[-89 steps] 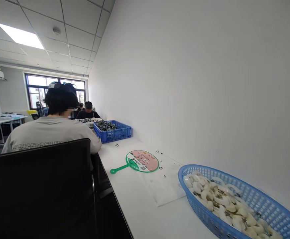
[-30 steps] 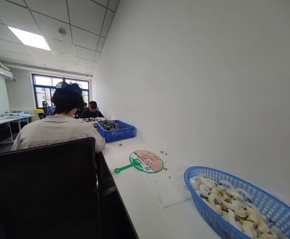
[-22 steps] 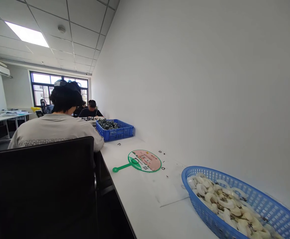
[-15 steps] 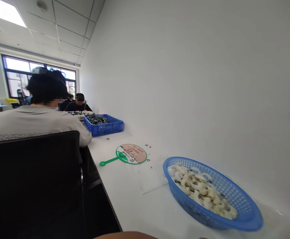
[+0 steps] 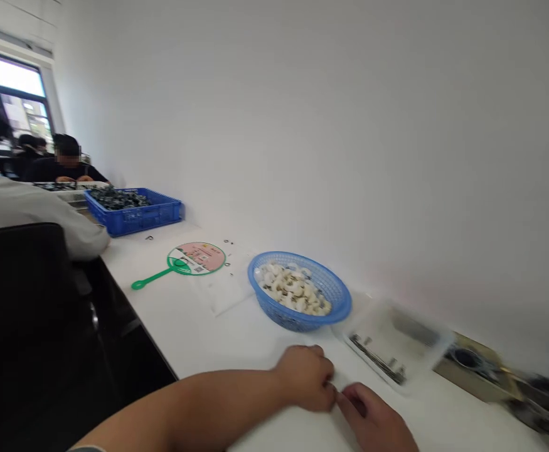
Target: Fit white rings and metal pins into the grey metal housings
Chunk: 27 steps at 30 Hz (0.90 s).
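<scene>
My left hand [image 5: 306, 378] is over the white table with its fingers curled closed. Against its fingertips, the pinched thumb and finger of my right hand [image 5: 373, 414] meet it. Anything held between the two is too small or too hidden to name. Just beyond them is a blue plastic basket [image 5: 278, 312] of white, ring-like pieces [image 5: 293, 289] mixed with small dark bits. To the right of the basket lies a clear plastic tray [image 5: 415, 364] with thin metal pieces [image 5: 378, 358] in it.
A hand fan [image 5: 203, 258] with a green handle lies on the table [image 5: 199, 333] among small dark rings. Farther off is a blue crate [image 5: 137, 220] of dark parts. A cardboard box [image 5: 472, 370] and dark items are at right. Co-workers sit at left by a black chair [image 5: 20, 282].
My view has swung right and down. Both hands and the left forearm now show, as do the clear tray and cardboard box. The basket appears farther left and smaller.
</scene>
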Each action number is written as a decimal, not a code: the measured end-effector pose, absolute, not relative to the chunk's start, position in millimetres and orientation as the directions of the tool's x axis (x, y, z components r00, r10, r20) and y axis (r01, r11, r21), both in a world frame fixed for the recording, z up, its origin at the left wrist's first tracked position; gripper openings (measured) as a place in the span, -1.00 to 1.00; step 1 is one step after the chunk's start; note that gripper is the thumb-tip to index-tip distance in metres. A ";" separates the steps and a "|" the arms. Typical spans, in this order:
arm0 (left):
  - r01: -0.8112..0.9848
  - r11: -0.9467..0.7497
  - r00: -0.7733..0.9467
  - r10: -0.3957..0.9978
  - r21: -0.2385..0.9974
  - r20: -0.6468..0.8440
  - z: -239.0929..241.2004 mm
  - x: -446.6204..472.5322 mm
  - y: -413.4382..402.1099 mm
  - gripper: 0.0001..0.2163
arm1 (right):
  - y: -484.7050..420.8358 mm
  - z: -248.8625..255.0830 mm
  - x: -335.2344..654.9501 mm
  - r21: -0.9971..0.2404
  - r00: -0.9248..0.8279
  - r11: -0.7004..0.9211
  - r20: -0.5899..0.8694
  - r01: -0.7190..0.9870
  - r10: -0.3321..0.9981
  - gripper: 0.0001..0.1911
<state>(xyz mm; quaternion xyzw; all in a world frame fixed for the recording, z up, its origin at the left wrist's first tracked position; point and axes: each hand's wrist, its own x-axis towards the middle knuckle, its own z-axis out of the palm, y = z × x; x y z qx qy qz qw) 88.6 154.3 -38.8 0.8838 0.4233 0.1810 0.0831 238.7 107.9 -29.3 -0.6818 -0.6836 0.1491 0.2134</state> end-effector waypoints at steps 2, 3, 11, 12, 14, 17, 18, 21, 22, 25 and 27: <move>0.710 -0.621 0.565 0.784 0.332 0.258 -43.0 88.8 153.0 -0.76 | 104.1 -29.8 235.6 -0.475 0.036 0.016 0.101 0.880 0.994 -0.80; 0.705 -0.620 0.563 0.785 0.345 0.260 -45.0 88.8 152.8 -0.77 | 102.8 -31.4 234.7 -0.472 0.045 0.018 0.122 0.881 0.991 -0.80; 0.661 -0.602 0.546 0.796 0.448 0.264 -51.4 86.0 153.8 -0.83 | 97.8 -37.1 232.6 -0.477 0.071 0.014 0.159 0.879 0.985 -0.84; 0.662 -0.595 0.542 0.800 0.455 0.257 -50.9 85.6 153.8 -0.83 | 97.9 -37.0 232.3 -0.480 0.073 0.010 0.153 0.877 0.985 -0.85; 0.663 -0.592 0.544 0.801 0.458 0.248 -49.9 84.9 153.1 -0.83 | 98.0 -37.0 231.8 -0.483 0.081 -0.005 0.139 0.876 0.987 -0.85; 0.664 -0.600 0.546 0.797 0.446 0.258 -48.8 84.0 150.2 -0.85 | 96.5 -36.3 230.8 -0.480 0.083 -0.014 0.124 0.877 0.989 -0.85; 0.664 -0.601 0.545 0.797 0.445 0.262 -48.7 83.7 148.9 -0.86 | 95.5 -35.7 230.4 -0.479 0.076 -0.011 0.118 0.878 0.990 -0.85; 0.663 -0.599 0.543 0.798 0.449 0.262 -49.2 83.1 145.3 -0.88 | 92.0 -33.2 229.2 -0.486 0.053 -0.003 0.088 0.874 0.995 -0.86; 0.662 -0.597 0.544 0.799 0.454 0.256 -49.4 83.0 144.4 -0.89 | 90.9 -32.5 228.8 -0.490 0.059 -0.012 0.080 0.872 0.995 -0.87; 0.661 -0.586 0.550 0.803 0.469 0.229 -49.4 82.5 142.5 -0.89 | 88.5 -31.7 227.5 -0.497 0.093 -0.046 0.070 0.866 0.993 -0.88; 0.668 -0.575 0.549 0.809 0.472 0.210 -48.6 81.8 141.5 -0.89 | 87.5 -32.2 226.8 -0.500 0.091 -0.045 0.069 0.865 0.993 -0.88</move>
